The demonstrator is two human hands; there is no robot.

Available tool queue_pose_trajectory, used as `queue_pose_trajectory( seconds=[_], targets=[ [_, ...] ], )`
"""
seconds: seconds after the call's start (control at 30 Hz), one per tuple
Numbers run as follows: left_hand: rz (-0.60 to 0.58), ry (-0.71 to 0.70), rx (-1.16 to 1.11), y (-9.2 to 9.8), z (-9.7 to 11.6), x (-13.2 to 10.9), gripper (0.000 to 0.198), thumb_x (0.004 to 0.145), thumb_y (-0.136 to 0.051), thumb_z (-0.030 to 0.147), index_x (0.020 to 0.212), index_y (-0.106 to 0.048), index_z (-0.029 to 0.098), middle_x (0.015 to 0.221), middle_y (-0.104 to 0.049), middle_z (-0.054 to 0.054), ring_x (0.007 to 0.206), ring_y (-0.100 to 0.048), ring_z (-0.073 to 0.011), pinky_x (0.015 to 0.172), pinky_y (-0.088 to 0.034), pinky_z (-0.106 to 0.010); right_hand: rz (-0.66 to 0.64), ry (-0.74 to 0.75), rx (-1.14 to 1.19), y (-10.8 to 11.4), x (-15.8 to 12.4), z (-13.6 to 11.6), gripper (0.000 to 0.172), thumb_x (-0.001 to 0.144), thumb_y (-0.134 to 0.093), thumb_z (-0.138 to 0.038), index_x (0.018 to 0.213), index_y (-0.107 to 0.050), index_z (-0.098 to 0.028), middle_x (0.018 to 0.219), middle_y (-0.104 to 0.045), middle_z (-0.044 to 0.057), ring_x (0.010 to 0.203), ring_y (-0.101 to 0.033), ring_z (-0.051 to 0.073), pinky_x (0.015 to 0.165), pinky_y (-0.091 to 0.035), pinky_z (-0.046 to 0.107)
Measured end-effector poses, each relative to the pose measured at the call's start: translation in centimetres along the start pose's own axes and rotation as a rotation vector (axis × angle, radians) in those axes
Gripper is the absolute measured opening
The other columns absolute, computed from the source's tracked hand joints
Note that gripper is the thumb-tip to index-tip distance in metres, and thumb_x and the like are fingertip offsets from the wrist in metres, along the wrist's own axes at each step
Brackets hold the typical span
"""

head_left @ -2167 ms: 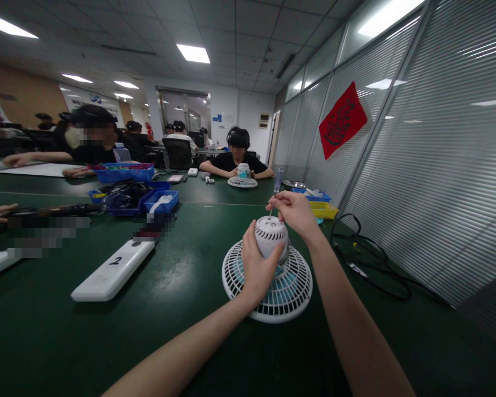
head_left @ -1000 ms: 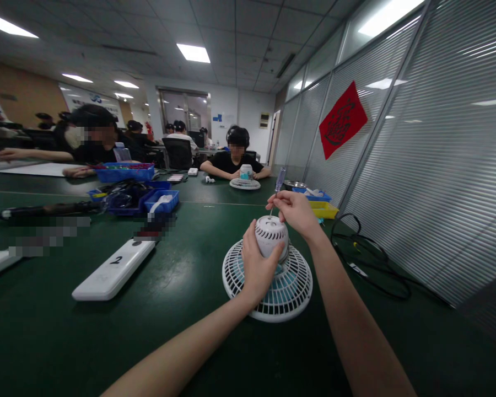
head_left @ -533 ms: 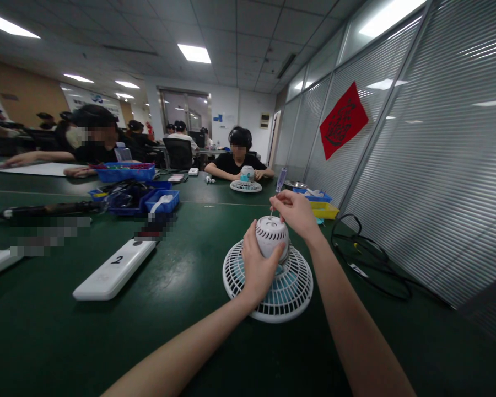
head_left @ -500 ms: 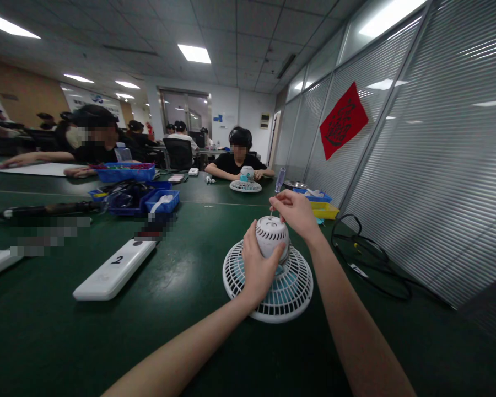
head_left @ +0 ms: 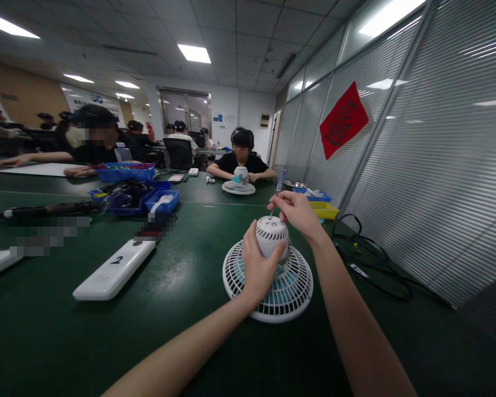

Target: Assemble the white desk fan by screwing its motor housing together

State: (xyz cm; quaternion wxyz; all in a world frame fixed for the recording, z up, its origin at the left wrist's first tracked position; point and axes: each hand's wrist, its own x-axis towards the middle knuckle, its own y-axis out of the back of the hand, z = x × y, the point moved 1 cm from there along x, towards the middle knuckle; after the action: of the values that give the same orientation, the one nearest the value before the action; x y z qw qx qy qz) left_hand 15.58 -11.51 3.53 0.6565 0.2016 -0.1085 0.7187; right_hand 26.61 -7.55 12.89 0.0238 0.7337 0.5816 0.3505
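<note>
A white fan [head_left: 297, 292] lies grille-down on the green table in front of me, light blue blades showing through its slats. Its rounded rear housing [head_left: 268, 240] points up, and my left hand [head_left: 260, 267] is wrapped around the near left side of it. Above the housing, my right hand [head_left: 293, 209] pinches the thin shaft of a screwdriver [head_left: 281, 179] with a clear purplish handle. The shaft leans slightly, its tip at the top face of the housing. Whether the tip sits on a screw is too small to tell.
Blue bins [head_left: 126, 198] with cables stand at the left, near a white numbered box [head_left: 116, 270]. A yellow tray [head_left: 324, 210] and a black cable [head_left: 380, 270] lie at the right. Across the table a person [head_left: 242, 160] handles another fan [head_left: 238, 187].
The screwdriver's shaft leans a little more, and my right fingers have shifted slightly. My left hand and the fan stay put. The fan across the table has moved left and tilted.
</note>
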Motion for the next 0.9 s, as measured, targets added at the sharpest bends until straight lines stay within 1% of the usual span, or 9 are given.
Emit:
queue_pose_trajectory(
  seconds=[0.07,0.2,0.33,0.4,0.5,0.67,0.8,0.9],
  targets=[
    [-0.003,0.005,-0.001,0.0,0.0,0.0,0.068,0.075,-0.061,0.034,0.136,-0.034,0.015,0.139,-0.042,-0.015,0.133,-0.036,-0.0265,0.112,-0.025,-0.043,0.026,0.021,-0.056,0.1,-0.1,-0.2,0.017,0.083,-0.051,-0.027,0.077,-0.061,-0.014,0.076,-0.070,0.005,0.040,-0.047,0.006,0.041,-0.039,0.020],
    [-0.002,0.006,-0.008,0.0,0.0,0.0,0.067,0.075,-0.061,0.034,0.135,-0.034,0.019,0.140,-0.042,-0.013,0.133,-0.036,-0.0263,0.112,-0.026,-0.044,0.072,0.071,-0.163,0.2,-0.3,-0.5,0.016,0.081,-0.055,-0.028,0.071,-0.060,-0.016,0.071,-0.068,0.004,0.050,-0.056,0.011,0.041,-0.040,0.019],
    [-0.016,0.019,-0.008,0.1,0.1,-0.1,0.068,0.076,-0.060,0.035,0.136,-0.033,0.018,0.140,-0.041,-0.013,0.134,-0.035,-0.0262,0.112,-0.025,-0.044,0.070,0.049,-0.110,0.1,-0.4,-0.4,0.016,0.078,-0.059,-0.031,0.071,-0.058,-0.017,0.068,-0.067,0.005,0.055,-0.059,0.013,0.041,-0.041,0.020],
    [-0.013,0.022,-0.009,0.1,0.1,-0.1,0.067,0.076,-0.060,0.035,0.136,-0.034,0.019,0.140,-0.042,-0.013,0.134,-0.035,-0.0266,0.112,-0.025,-0.045,0.079,0.036,-0.063,0.0,-0.4,-0.4,0.018,0.076,-0.062,-0.033,0.072,-0.056,-0.017,0.068,-0.067,0.005,0.054,-0.059,0.013,0.039,-0.040,0.020],
    [-0.004,0.020,-0.010,0.1,0.1,-0.1,0.066,0.075,-0.061,0.035,0.135,-0.035,0.022,0.139,-0.043,-0.012,0.133,-0.037,-0.0273,0.111,-0.026,-0.046,0.102,0.025,-0.055,-0.1,-0.4,-0.4,0.020,0.073,-0.066,-0.034,0.070,-0.054,-0.018,0.065,-0.067,0.004,0.051,-0.058,0.012,0.038,-0.039,0.020],
    [-0.002,0.019,-0.009,0.0,0.1,0.0,0.067,0.075,-0.061,0.034,0.135,-0.035,0.020,0.139,-0.043,-0.013,0.133,-0.037,-0.0269,0.111,-0.026,-0.045,0.087,0.002,-0.043,-0.1,-0.3,-0.5,0.012,0.077,-0.061,-0.025,0.069,-0.056,-0.017,0.067,-0.070,0.005,0.043,-0.053,0.010,0.040,-0.040,0.021],
    [-0.008,0.016,-0.003,0.0,0.1,-0.1,0.068,0.075,-0.061,0.034,0.136,-0.034,0.018,0.140,-0.042,-0.014,0.134,-0.036,-0.0271,0.112,-0.025,-0.045,0.076,0.026,-0.064,0.6,-0.2,-0.3,0.010,0.080,-0.055,-0.020,0.070,-0.056,-0.016,0.070,-0.071,0.005,0.038,-0.049,0.007,0.040,-0.040,0.021],
    [-0.006,0.008,0.006,0.1,0.2,-0.1,0.068,0.076,-0.061,0.034,0.136,-0.034,0.018,0.141,-0.041,-0.014,0.134,-0.035,-0.0268,0.113,-0.023,-0.045,0.088,0.043,-0.055,1.4,-0.2,-0.4,0.010,0.079,-0.056,-0.023,0.071,-0.056,-0.016,0.071,-0.071,0.006,0.038,-0.049,0.007,0.039,-0.041,0.020]
  ],
)
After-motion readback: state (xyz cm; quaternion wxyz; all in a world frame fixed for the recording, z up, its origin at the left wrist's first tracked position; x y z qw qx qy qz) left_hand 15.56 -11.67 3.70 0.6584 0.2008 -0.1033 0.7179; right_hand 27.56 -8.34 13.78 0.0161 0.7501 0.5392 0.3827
